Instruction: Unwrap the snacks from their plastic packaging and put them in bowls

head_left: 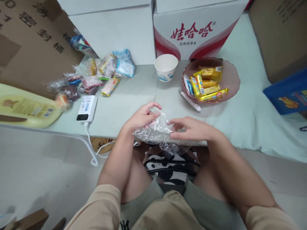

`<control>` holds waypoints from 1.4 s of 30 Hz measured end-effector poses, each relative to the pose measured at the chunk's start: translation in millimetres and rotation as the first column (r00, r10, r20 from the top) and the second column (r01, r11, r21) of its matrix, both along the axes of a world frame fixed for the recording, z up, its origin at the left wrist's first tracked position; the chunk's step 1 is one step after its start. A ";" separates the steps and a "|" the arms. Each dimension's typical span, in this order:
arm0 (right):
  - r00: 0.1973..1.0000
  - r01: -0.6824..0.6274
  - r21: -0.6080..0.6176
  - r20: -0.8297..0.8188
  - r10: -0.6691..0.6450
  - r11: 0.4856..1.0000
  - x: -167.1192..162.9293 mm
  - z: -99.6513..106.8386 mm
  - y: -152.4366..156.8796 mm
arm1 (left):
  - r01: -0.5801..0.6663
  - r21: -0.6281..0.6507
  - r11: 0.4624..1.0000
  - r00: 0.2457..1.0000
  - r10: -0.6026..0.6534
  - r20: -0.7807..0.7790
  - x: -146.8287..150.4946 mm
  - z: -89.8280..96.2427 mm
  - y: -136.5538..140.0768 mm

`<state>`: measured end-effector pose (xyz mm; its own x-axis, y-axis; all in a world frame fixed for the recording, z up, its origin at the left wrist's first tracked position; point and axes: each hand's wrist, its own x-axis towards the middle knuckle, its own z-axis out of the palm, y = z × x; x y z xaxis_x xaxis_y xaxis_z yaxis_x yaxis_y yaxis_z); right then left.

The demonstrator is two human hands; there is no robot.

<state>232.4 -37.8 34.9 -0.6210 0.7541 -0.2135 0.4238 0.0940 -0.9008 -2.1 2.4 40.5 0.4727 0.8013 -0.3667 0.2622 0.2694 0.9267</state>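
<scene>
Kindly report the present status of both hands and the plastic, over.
Left hand holding clear plastic. Right hand at its right side. Nothing blocking seen; white-handled tool lies beyond, beside bowl.

A lane crossed the table (141,92).
Passing room lay between the wrapped snacks (91,82) and paper cup (166,69); clear plastic (154,132) crowded the near edge, the bowl (233,78) blocked the right, cartons (120,36) the back.

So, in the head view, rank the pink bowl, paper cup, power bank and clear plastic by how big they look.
1. Pink bowl and clear plastic: unsure which looks larger, since the latter is nearer the camera and partly covered.
2. Paper cup.
3. Power bank.
</scene>
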 end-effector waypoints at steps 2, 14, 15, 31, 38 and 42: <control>0.986 -0.166 -0.227 -0.072 0.153 0.960 -3.2 2.0 -2.8 | 0.019 -0.067 0.998 1.000 -0.020 -0.007 -6.0 1.6 3.0; 0.715 0.249 -0.719 -0.316 -0.624 0.649 -30.7 -23.6 6.2 | 0.019 -0.401 0.916 0.900 0.160 0.407 -3.6 -25.8 19.6; 0.719 0.301 -0.693 -0.285 -0.634 0.655 -31.5 -27.9 7.8 | 0.049 -0.412 0.910 0.901 0.138 0.412 -0.1 -27.0 17.2; 0.689 0.550 -0.428 -0.253 -0.679 0.718 -16.6 -32.8 8.7 | -0.372 -0.236 0.898 0.878 0.423 0.225 11.1 -26.2 9.4; 0.699 0.494 -0.380 -0.361 -0.618 0.782 -9.1 -34.3 8.1 | -0.212 -0.141 0.967 0.964 0.231 0.134 -3.6 -26.2 9.1; 0.645 0.430 -0.401 -0.491 -0.586 0.809 -6.9 -36.5 5.0 | -0.209 0.002 0.978 0.931 0.198 0.308 -11.6 -26.1 3.6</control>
<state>225.5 -32.8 -1.6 -0.2113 0.9638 -0.1628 -0.2559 -0.2153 -0.9424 -13.8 5.9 14.4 0.3829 0.9014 -0.2019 -0.0907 0.2542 0.9629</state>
